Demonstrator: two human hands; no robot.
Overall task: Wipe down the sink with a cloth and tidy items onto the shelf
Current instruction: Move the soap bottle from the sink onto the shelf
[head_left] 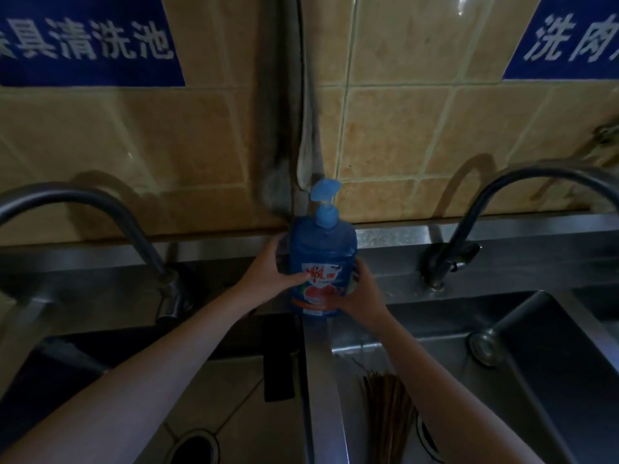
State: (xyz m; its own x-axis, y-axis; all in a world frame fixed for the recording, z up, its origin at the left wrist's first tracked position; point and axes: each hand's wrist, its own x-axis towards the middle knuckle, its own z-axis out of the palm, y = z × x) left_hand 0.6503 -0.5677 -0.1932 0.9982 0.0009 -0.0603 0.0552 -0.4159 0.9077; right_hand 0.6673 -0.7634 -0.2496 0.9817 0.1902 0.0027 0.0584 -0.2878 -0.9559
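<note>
A blue pump bottle of dish soap [321, 256] with a red and white label stands upright at the back of the steel divider [318, 356] between two sink basins. My left hand [268, 276] wraps its left side and my right hand [360, 296] cups its lower right side. Both hands are closed on the bottle. No cloth is in either hand. A grey cloth [310, 142] hangs on the wall pipe just above the bottle's pump.
A curved tap [127, 226] rises at the left and another tap [495, 202] at the right. The left basin has a round drain [194, 447]. A bundle of chopsticks [388, 416] lies in the right basin, near an overflow fitting [482, 346]. Tiled wall with blue signs behind.
</note>
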